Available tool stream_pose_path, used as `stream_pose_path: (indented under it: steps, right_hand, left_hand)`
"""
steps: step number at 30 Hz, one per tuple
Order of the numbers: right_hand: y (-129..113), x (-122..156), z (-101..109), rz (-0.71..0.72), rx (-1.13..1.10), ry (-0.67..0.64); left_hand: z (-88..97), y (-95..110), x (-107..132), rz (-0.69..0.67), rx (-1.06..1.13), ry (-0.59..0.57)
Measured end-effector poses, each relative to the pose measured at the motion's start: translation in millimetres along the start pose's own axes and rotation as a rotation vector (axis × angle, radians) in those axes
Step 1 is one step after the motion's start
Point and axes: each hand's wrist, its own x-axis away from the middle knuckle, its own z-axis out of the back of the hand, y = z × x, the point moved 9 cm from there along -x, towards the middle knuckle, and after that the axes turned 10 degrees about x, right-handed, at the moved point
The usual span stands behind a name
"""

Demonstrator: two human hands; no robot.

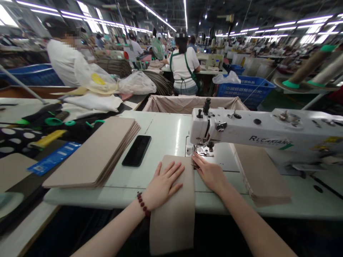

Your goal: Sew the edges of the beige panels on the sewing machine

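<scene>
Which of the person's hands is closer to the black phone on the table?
The left. The left hand lies spread on a beige panel, just right of the phone; the right hand is farther right, beside the needle area of the sewing machine.

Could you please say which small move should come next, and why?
Perhaps ease the beige panel forward: its far end lies near the needle area of the sewing machine, the left hand flat on the panel, the right hand at its right edge.
</scene>
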Motion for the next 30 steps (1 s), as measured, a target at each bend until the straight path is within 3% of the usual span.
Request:
stream_pose_path:
  steps: [13,30]
  right_hand:
    - [11,1,-14,-0.005,0.019,0.025]
    - [11,-1,-16,-0.014,0.000,0.006]
  left_hand:
    - [0.0,-11,-40,0.003,0.038,0.013]
    - [-0.2,-9,-43,-0.010,0.059,-0.017]
